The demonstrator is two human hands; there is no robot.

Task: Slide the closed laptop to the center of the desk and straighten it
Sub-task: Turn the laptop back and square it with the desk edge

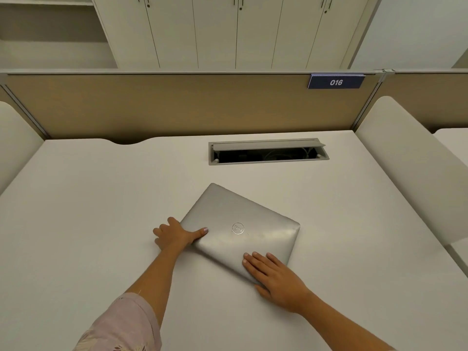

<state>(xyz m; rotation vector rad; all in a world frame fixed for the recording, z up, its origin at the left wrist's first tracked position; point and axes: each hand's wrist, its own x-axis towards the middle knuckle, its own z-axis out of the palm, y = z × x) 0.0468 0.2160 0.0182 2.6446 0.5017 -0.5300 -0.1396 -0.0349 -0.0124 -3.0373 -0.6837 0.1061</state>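
1 white worktop (pixel 76 211) fills the view, backed by 1 tan partition panel (pixel 177 105) carrying 1 blue plate (pixel 336 82) marked 016. Behind the panel stand white cabinets (pixel 215 31). Set into the far part of the worktop is 1 cable hatch (pixel 268 152), its grey flap raised over a dark opening.

1 closed silver laptop (pixel 253 214) lies flat on the worktop, a little right of the middle and near the front, turned at an angle so that 1 corner points toward the hatch. 1 round logo (pixel 238 228) sits on its lid.

2 bare hands touch it. The left hand (pixel 174 234) has its grip clamped on the laptop's left corner, thumb on the lid. The right hand (pixel 273 274) lies flat, fingers (pixel 255 262) together and extended, pressing on the near corner, grasping nothing. 1 pink sleeve (pixel 121 323) covers the left upper arm.
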